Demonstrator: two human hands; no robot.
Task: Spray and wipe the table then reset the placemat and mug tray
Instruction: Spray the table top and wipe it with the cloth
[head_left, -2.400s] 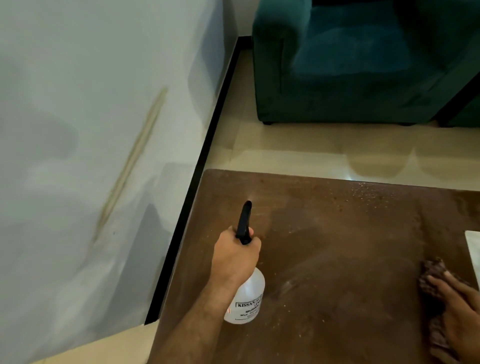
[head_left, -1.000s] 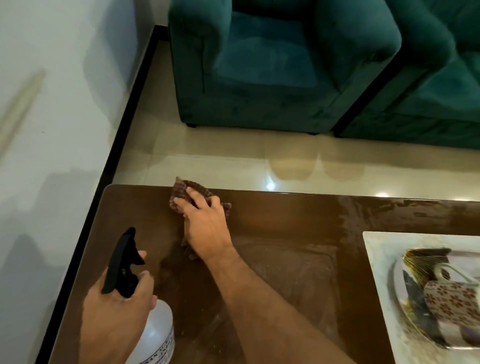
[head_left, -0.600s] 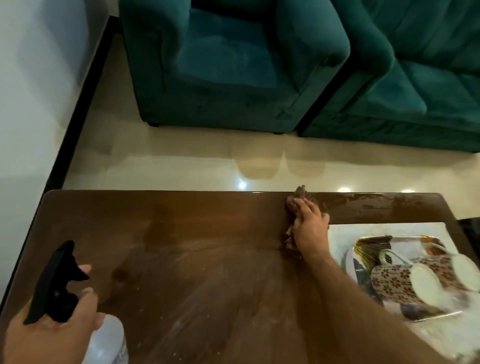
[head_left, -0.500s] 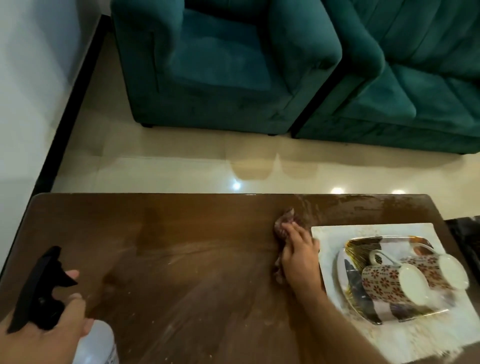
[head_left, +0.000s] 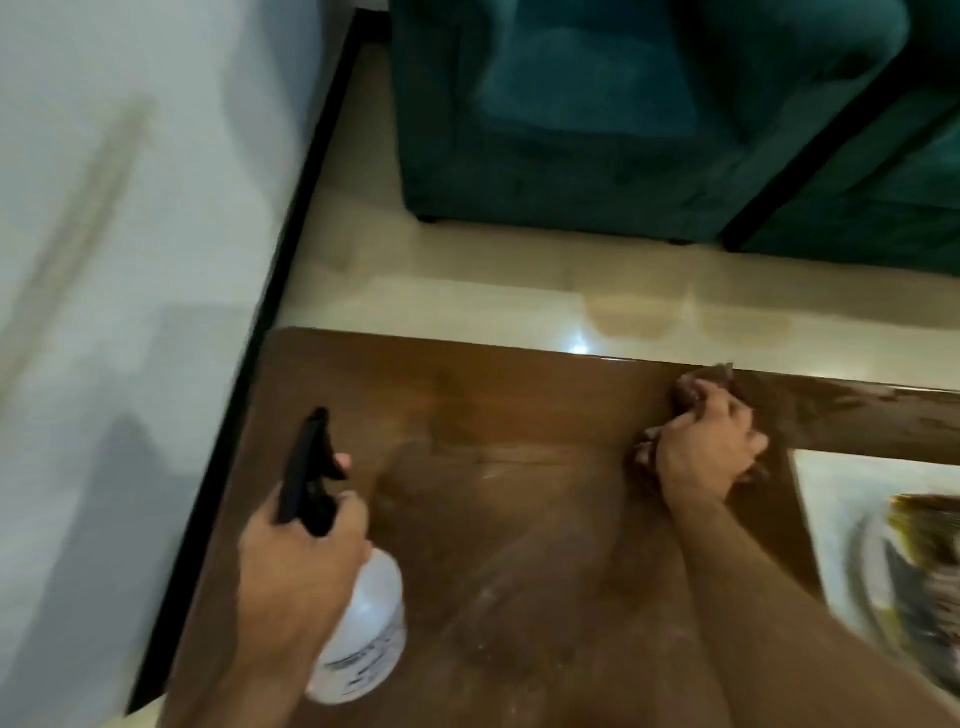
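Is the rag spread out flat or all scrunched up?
Scrunched up. The cloth bunches under the right hand, poking out around the fingers.

Table centre: bare wood of the table (head_left: 519, 415), open to passage.
Far edge: blocked by right hand (head_left: 709, 447) pressing cloth (head_left: 691, 387).
Near left corner: taken by left hand (head_left: 301, 566) gripping spray bottle (head_left: 369, 623).
Right edge: placemat (head_left: 831, 499) carrying tray (head_left: 914, 571).

We see the spray bottle (head_left: 363, 629) at the table's (head_left: 493, 519) left, the cloth (head_left: 691, 395) at its far edge, and the placemat (head_left: 841, 499) to the right. Behind the table stands an armchair (head_left: 597, 119); a wall (head_left: 119, 260) lies left.
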